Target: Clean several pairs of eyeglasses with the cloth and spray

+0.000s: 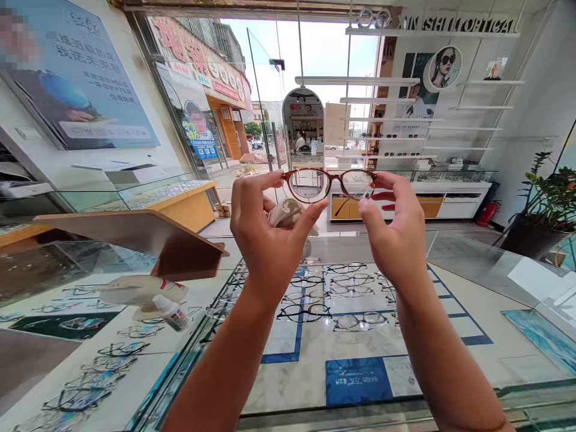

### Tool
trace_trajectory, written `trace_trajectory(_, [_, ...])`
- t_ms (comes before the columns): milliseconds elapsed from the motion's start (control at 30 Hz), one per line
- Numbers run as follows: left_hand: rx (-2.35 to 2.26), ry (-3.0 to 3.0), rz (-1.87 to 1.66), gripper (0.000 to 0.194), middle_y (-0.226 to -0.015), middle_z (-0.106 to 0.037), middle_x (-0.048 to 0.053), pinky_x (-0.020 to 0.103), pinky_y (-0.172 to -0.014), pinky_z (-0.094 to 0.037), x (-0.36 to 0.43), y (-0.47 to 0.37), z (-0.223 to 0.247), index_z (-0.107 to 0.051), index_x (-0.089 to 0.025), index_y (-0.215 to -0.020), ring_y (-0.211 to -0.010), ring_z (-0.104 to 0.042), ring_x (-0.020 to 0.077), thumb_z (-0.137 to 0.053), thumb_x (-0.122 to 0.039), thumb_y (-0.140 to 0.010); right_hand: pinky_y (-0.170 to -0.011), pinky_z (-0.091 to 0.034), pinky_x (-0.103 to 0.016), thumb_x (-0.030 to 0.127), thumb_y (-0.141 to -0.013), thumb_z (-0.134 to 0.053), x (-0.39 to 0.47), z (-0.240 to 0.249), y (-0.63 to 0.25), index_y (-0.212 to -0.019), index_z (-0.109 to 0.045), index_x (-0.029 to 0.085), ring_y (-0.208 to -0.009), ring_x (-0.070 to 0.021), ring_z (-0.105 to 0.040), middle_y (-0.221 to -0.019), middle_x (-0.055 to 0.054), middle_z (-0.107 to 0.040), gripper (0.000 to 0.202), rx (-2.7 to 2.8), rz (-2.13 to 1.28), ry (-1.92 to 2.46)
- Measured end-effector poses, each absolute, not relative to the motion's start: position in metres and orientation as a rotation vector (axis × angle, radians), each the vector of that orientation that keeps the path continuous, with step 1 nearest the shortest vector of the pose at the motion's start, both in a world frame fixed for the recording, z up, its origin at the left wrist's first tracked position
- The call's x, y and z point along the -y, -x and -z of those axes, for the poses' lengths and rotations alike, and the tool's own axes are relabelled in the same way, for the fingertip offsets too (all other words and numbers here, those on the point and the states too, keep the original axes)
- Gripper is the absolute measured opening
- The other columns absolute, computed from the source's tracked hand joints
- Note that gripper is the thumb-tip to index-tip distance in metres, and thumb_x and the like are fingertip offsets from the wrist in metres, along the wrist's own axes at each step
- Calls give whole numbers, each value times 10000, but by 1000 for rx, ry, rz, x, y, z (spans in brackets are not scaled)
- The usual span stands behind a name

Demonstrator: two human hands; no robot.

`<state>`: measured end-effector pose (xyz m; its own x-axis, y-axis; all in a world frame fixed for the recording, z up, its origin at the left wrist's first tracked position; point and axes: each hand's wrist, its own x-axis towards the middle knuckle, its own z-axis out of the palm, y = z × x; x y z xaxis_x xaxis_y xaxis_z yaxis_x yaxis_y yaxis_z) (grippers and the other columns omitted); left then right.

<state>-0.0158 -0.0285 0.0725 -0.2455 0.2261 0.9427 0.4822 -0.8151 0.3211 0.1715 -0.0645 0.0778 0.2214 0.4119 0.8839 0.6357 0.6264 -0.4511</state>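
Note:
A pair of brown-rimmed eyeglasses [335,177] is held up in front of me, lenses facing away and roughly level. My left hand [274,222] pinches its left corner with the fingers, the thumb lying just under the left lens. Bunched in that same palm is a pale cloth [288,215] with a frilled edge, partly hidden by the thumb. At the other end, my right hand [398,225] grips the right corner of the frame. One temple arm shows through and below the right lens; the other is hidden.
Beneath my arms is a glass display counter [306,405] holding several rows of eyeglasses [306,312]. On its left stand a white spray bottle [171,312] and a tilted brown wooden board [135,231]. Farther off are an arched mirror [303,129], wall shelves [389,120] and a potted plant [540,210].

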Motion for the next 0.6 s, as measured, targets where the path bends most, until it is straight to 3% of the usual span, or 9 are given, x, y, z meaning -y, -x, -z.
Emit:
trace_trajectory(233, [809, 1779, 2177, 584, -1169, -701, 49, 400, -866, -621, 24, 16, -72, -698, -288, -1203, -1088, -698, 265, -1009, -473, -745, -953, -587, -519, 322, -950, -654, 62, -76, -173, -1326, -649, 276, -1130, -303, -706, -1276, -106, -745, 379, 1407, 223, 940])
trace_trajectory(467, [866, 1966, 2371, 482, -1169, -754, 34, 344, -661, -592, 19, 14, -73, -718, -345, -1184, -854, -696, 191, -976, -452, -791, -1033, -562, -608, 355, -960, -688, 65, -77, -171, -1405, -614, 316, -1214, -340, -666, -1351, -109, -682, 453, 1383, 349, 840])
trace_trajectory(600, [886, 2100, 2400, 452, -1226, -784, 42, 350, -672, -597, 14, 13, -73, -714, -329, -1186, -790, -701, 176, -941, -480, -825, -1092, -537, -643, 341, -960, -699, 72, -79, -167, -1430, -603, 349, -1310, -364, -621, -1398, -95, -645, 480, 1366, 428, 802])
